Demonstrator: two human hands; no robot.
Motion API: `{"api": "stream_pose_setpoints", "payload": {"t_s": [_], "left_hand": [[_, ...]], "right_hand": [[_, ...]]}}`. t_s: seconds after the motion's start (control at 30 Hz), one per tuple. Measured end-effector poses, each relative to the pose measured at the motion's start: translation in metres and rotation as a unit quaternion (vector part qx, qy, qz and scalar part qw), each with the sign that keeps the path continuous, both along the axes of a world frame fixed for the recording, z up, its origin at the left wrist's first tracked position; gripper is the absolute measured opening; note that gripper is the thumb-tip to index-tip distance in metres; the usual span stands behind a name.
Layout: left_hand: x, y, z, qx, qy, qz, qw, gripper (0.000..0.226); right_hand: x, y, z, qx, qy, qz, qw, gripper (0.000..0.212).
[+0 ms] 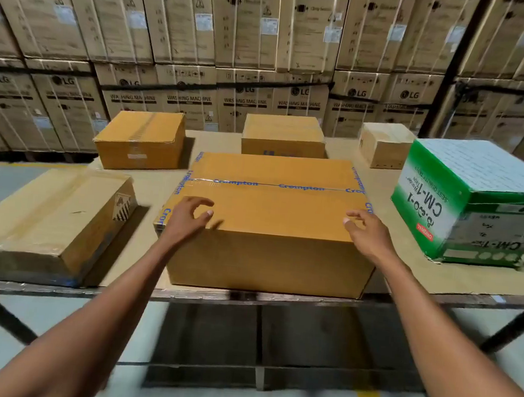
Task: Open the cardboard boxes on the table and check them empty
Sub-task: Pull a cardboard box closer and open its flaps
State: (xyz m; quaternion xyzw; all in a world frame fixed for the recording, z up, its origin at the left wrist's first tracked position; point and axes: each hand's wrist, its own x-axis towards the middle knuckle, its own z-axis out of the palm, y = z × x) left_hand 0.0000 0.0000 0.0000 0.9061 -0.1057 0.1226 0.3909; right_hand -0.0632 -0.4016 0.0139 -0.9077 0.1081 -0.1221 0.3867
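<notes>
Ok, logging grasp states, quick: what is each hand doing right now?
Left hand: open, fingers loosely curled over the Crompton box, holding nothing.
Right hand: open, at the box's top right edge, holding nothing.

A large brown cardboard box sealed with blue-printed tape (271, 218) sits shut at the desk's near edge. A flat tan carton (44, 219) lies to its left, a small taped brown box (140, 140) behind that. Two more closed brown boxes (284, 135) (384, 144) stand at the back, and a green-and-white printed box (475, 199) stands on the right.

Both arms reach forward; left hand (188, 215) and right hand (365, 229) hover, fingers loosely curled, holding nothing.
</notes>
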Motion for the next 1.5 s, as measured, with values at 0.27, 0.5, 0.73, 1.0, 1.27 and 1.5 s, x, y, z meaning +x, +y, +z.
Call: {"api": "stream_pose_setpoints", "payload": {"t_s": [0.27, 0.5, 0.73, 1.0, 1.27, 1.5], "left_hand": [[0.077, 0.036, -0.026, 0.177, 0.147, 0.171, 0.958, 0.077], [0.099, 0.052, -0.018, -0.020, 0.287, 0.151, 0.946, 0.072], [0.091, 0.053, -0.030, -0.095, 0.217, 0.135, 0.962, 0.055], [0.073, 0.055, -0.051, -0.232, 0.090, 0.116, 0.962, 0.049], [0.071, 0.038, -0.099, -0.220, 0.122, 0.182, 0.951, 0.074], [0.071, 0.047, -0.127, -0.230, 0.260, 0.119, 0.930, 0.062]], "right_hand": [[0.072, -0.039, -0.019, 0.005, 0.132, -0.088, 0.987, 0.076], [0.098, -0.063, -0.019, 0.176, 0.192, -0.072, 0.963, 0.051], [0.098, -0.066, -0.027, 0.231, 0.104, -0.055, 0.966, 0.037], [0.088, -0.075, -0.039, 0.263, -0.029, -0.007, 0.964, 0.047], [0.079, -0.055, -0.073, 0.170, -0.033, -0.130, 0.976, 0.078], [0.074, -0.045, -0.102, 0.138, 0.093, -0.196, 0.966, 0.073]]}}
